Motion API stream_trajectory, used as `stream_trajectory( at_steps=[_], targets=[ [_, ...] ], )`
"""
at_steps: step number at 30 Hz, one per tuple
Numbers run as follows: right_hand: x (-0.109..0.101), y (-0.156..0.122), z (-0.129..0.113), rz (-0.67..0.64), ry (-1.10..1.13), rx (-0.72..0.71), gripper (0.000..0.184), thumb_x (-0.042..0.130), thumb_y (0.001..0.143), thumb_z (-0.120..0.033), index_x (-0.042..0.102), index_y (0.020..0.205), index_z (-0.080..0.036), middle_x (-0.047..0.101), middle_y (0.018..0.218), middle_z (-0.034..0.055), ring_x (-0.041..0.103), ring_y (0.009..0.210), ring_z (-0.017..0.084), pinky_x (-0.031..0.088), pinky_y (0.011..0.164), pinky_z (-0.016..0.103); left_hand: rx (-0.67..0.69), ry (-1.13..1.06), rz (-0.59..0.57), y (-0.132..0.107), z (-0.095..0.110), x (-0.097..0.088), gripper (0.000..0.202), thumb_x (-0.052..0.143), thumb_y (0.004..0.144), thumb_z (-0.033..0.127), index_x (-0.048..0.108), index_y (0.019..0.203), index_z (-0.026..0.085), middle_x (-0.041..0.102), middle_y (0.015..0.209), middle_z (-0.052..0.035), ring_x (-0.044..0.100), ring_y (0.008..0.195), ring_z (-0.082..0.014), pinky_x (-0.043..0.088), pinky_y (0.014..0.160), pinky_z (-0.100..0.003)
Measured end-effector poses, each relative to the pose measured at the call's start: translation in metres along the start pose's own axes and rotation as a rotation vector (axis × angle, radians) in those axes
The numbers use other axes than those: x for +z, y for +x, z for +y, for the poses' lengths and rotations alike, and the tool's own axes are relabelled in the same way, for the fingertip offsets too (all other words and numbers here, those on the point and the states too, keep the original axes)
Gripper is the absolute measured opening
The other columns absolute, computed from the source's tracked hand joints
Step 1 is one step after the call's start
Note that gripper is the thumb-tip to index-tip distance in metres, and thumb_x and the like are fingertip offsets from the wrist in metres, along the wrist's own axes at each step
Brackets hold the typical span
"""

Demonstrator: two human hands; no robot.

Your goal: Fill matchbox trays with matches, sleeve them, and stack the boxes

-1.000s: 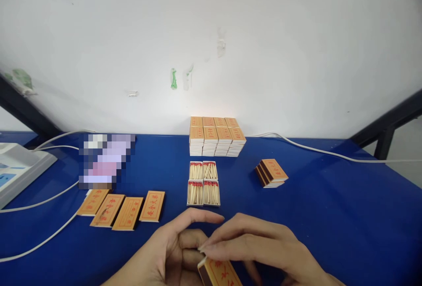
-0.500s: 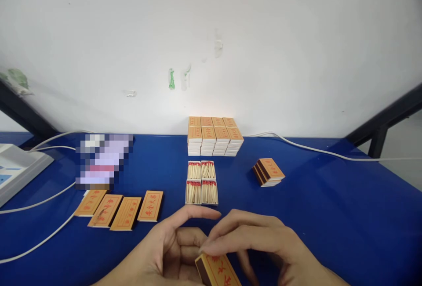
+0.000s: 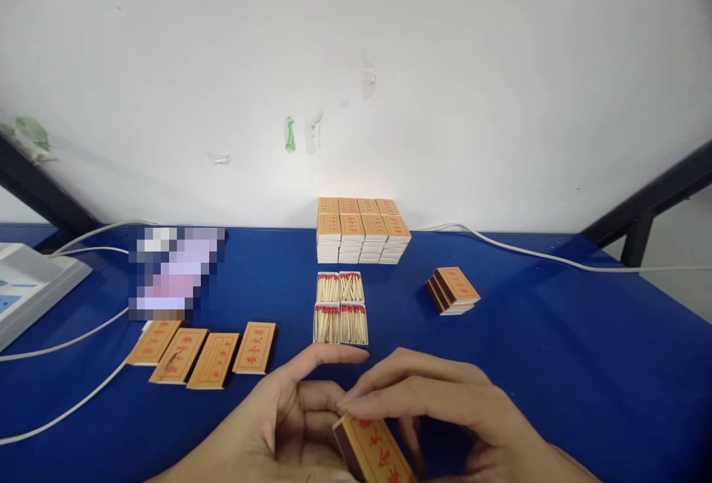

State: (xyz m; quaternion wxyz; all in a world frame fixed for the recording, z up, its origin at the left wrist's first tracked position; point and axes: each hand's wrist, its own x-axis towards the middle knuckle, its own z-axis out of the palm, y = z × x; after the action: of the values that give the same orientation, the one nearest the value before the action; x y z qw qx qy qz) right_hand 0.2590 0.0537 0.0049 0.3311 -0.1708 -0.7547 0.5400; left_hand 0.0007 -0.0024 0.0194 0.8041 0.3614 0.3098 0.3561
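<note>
An orange matchbox [image 3: 378, 453] with red lettering and a dark striking side is tilted between my hands, its lower end cut off by the frame. My left hand [image 3: 294, 424] cups it from the left, with curled fingers behind the box and one finger stretched out above. The fingertips of my right hand [image 3: 445, 409] press on the box's upper end. Just beyond my hands lie several opened trays of red-tipped matches [image 3: 340, 309], set in a two-by-two block.
Behind the trays a block of stacked matchboxes [image 3: 363, 231] stands near the wall. A small matchbox stack [image 3: 453, 290] sits at right. Several matchboxes [image 3: 212, 360] lie at left beside a blurred-out item [image 3: 183, 268]. White cables [image 3: 72, 409] and a white device [image 3: 33, 290] occupy the left.
The matchbox has shifted slightly right and down with my fingers. Everything else on the blue table stays in place.
</note>
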Motion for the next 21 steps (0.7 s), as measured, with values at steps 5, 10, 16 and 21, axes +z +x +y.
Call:
stream_trajectory(
  at_steps=[5, 10, 16, 21],
  targets=[
    [-0.057, -0.001, -0.032, 0.280, -0.430, 0.032, 0.056, 0.105, 0.073, -0.061, 0.087, 0.125, -0.052, 0.088, 0.122, 0.0011, 0.079, 0.116, 0.036, 0.067, 0.101, 0.049, 0.050, 0.045, -0.001, 0.001, -0.001, 0.000, 0.082, 0.104, 0.085, 0.045, 0.061, 0.154, 0.033, 0.085, 0.116, -0.0046, 0.090, 0.107, -0.0269, 0.066, 0.096, -0.035],
    [-0.127, -0.014, -0.027, 0.502, -0.740, 0.258, 0.049, 0.096, 0.081, -0.069, 0.088, 0.125, -0.047, 0.083, 0.136, 0.0021, 0.074, 0.129, 0.042, 0.056, 0.117, 0.062, 0.077, 0.070, 0.013, 0.000, -0.003, 0.001, 0.082, 0.103, 0.086, 0.048, 0.061, 0.153, 0.030, 0.085, 0.114, -0.0054, 0.090, 0.106, -0.0274, 0.067, 0.094, -0.036],
    [-0.152, -0.021, -0.010, 0.368, -0.722, 0.385, 0.050, 0.089, 0.091, -0.066, 0.083, 0.137, -0.045, 0.077, 0.150, 0.0026, 0.065, 0.146, 0.042, 0.051, 0.125, 0.062, 0.073, 0.071, 0.022, -0.001, -0.005, 0.002, 0.086, 0.104, 0.083, 0.053, 0.062, 0.155, 0.030, 0.085, 0.111, -0.0049, 0.090, 0.102, -0.0262, 0.068, 0.093, -0.035],
    [-0.151, -0.020, -0.007, 0.309, -0.711, 0.401, 0.051, 0.085, 0.095, -0.067, 0.079, 0.142, -0.049, 0.074, 0.155, 0.0003, 0.065, 0.147, 0.042, 0.048, 0.127, 0.067, 0.083, 0.080, 0.021, -0.002, -0.004, 0.003, 0.086, 0.103, 0.086, 0.052, 0.061, 0.157, 0.029, 0.084, 0.110, -0.0057, 0.090, 0.102, -0.0268, 0.067, 0.093, -0.035]
  ],
)
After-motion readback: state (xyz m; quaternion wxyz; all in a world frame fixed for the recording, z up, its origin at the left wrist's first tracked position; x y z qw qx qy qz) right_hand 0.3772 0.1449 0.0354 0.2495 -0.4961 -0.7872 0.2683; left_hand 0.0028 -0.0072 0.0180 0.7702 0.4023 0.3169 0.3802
